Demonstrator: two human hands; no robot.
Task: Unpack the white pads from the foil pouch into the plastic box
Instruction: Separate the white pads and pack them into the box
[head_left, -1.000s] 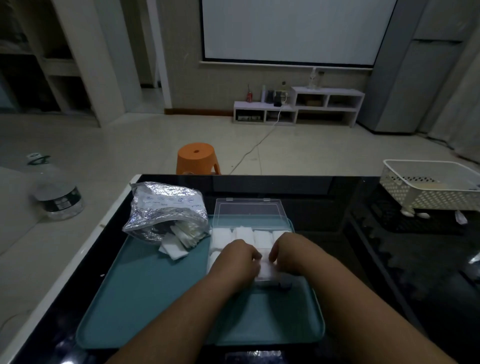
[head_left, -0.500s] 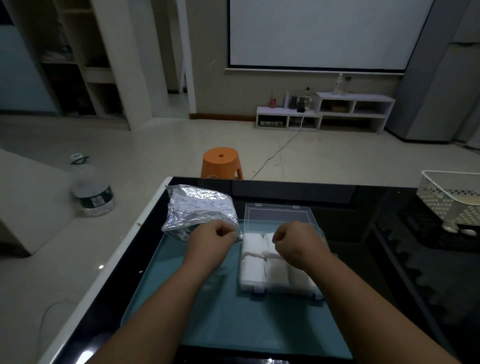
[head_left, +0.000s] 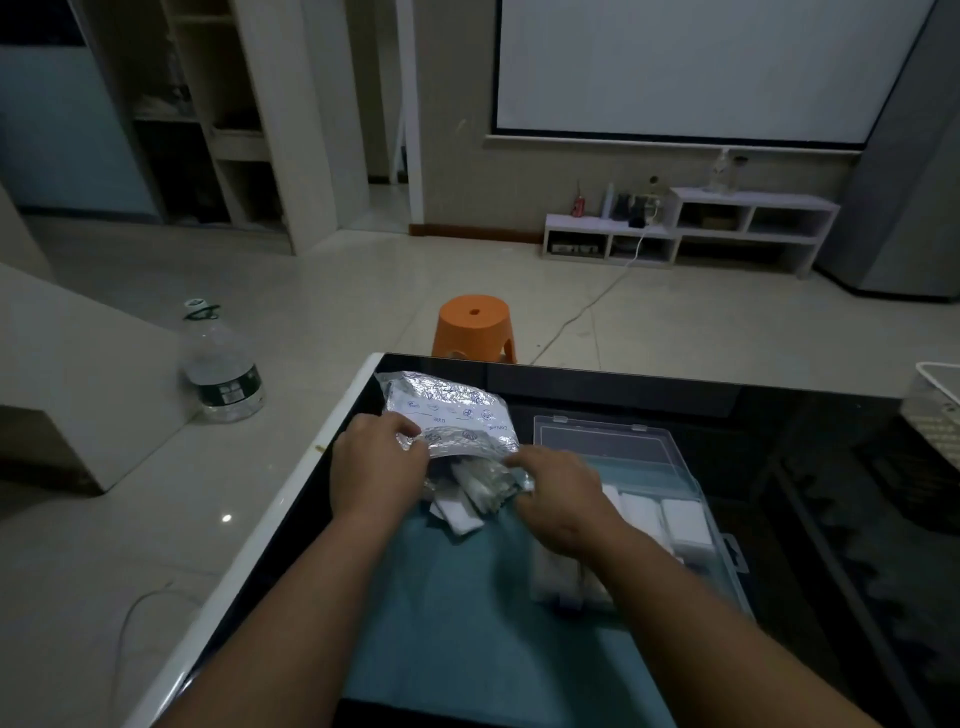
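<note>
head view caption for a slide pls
Left hand grips the foil pouch mouth, right hand at the white pads spilling out, open plastic box alongside on the teal tray.

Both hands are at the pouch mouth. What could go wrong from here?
1. Pads hang loose from the pouch, which the left hand grips. A tug by the right hand may spill more onto the tray.
2. The right forearm crosses over the box and might disturb the packed pads there.
</note>
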